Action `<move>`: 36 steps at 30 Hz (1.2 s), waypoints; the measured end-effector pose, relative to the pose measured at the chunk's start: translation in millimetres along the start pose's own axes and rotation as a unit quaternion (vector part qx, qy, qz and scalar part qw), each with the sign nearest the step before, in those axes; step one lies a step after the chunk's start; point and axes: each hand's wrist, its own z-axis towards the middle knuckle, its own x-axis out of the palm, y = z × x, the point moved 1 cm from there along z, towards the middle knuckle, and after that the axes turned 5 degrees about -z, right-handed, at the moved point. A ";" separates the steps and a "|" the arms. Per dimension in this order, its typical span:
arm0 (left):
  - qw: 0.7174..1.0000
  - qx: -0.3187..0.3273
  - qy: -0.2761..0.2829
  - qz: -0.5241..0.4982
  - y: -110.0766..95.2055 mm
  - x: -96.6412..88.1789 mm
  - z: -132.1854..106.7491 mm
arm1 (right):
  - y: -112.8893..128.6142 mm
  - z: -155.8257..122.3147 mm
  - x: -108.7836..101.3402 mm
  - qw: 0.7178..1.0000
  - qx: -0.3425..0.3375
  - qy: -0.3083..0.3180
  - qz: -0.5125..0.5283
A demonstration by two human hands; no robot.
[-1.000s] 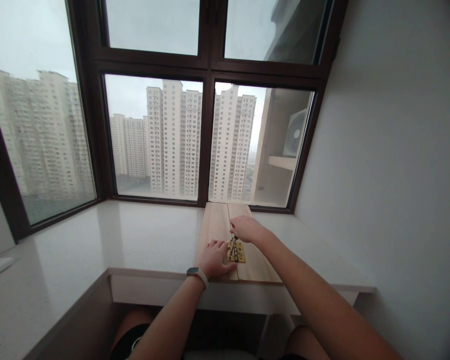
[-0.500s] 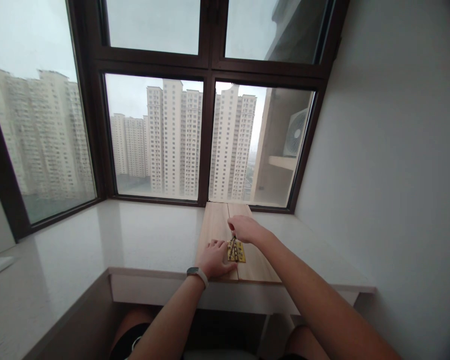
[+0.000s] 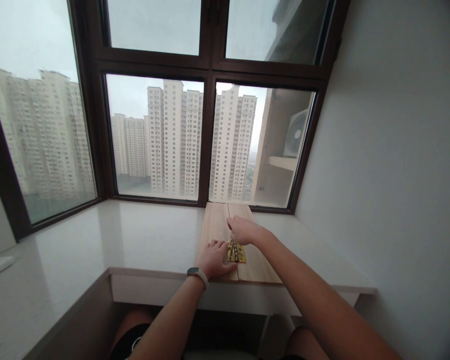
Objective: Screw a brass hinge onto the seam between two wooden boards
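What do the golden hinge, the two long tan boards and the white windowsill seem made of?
Golden hinge: probably brass or plated metal, from its colour; finish too small to judge. Long tan boards: apparently bare wood, matte, with faint grain. White windowsill: perhaps stone or laminate; soft reflections suggest some polish.

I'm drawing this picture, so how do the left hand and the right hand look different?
The left hand is spread out on the wood, while the right hand is curled up. The left hand has a watch on its wrist; the right hand has none. The left hand is nearer the sill's front edge, the right hand nearer the window. Both are by the hinge, with no gloves.
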 end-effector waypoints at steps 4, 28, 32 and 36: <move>1.000 -0.007 0.007 0.003 -1.4 -1.2 -0.3 | 0.4 -1.1 -1.7 1.000 -0.012 -0.001 0.006; 1.000 -0.013 0.017 0.008 -3.9 -2.9 0.1 | -4.8 -3.8 0.2 0.999 0.005 -0.025 -0.039; 1.000 -0.008 0.012 0.007 -3.5 -2.9 -0.4 | -4.8 -3.6 -0.5 0.999 -0.006 -0.036 -0.028; 1.000 -0.002 0.004 0.004 -4.0 -3.0 -0.8 | -3.3 -3.1 -1.8 0.999 0.006 -0.032 -0.030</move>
